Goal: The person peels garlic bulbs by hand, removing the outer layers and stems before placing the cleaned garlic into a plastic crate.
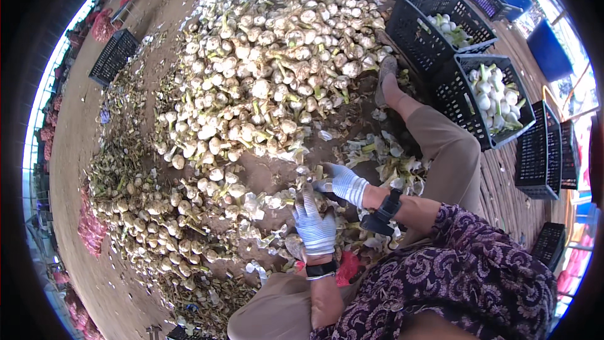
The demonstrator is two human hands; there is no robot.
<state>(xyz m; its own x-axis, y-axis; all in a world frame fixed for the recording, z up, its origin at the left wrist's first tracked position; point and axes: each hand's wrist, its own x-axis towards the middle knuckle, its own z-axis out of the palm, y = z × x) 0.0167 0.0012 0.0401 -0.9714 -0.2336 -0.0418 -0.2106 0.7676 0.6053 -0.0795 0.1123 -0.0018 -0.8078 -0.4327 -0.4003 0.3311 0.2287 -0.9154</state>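
1. Gripping a garlic bulb (319,200) between both gloved hands, just above the lap: left hand (314,225) is lying with fingers spread over it; right hand (341,181) is curling, fingers together, around its top.
2. Peelings (390,164) are lying beside the right knee.
3. Garlic pile (264,82) is spreading across the ground ahead.
4. Black crates (484,97) are standing far right, two holding peeled bulbs.

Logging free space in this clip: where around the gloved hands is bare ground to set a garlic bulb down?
Bare brown ground lies between the big garlic pile and the gloved left hand and right hand. A wider bare strip runs along the far left. Crowded: the smaller bulb heap, peelings by the knee, and the crates.
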